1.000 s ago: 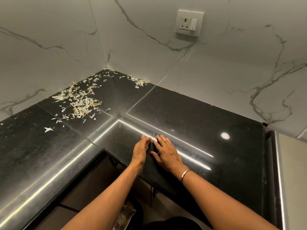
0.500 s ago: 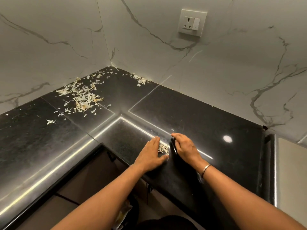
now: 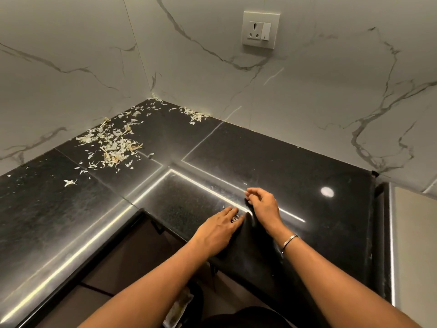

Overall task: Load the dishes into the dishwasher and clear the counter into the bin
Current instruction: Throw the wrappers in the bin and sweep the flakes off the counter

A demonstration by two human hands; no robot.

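Two hands working the tabletop [image 3: 295, 176] edge

Left hand [image 3: 217, 230] lies flat, grip apart, fingers straight against a small clump of scraps [image 3: 235, 218] at lower centre. This is judged a barrier for sweeping them over the edge. Right hand [image 3: 263, 205] curls just beside it; whether its grip pinches anything cannot be told. Main scatter of peelings [image 3: 111, 145] lies upper left, well apart. Likely bin [image 3: 199, 301], bottom centre, is largely hidden. No dishes show.

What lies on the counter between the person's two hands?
Head view: a small clump of pale scraps sits against the left hand; otherwise black counter up to the right hand.
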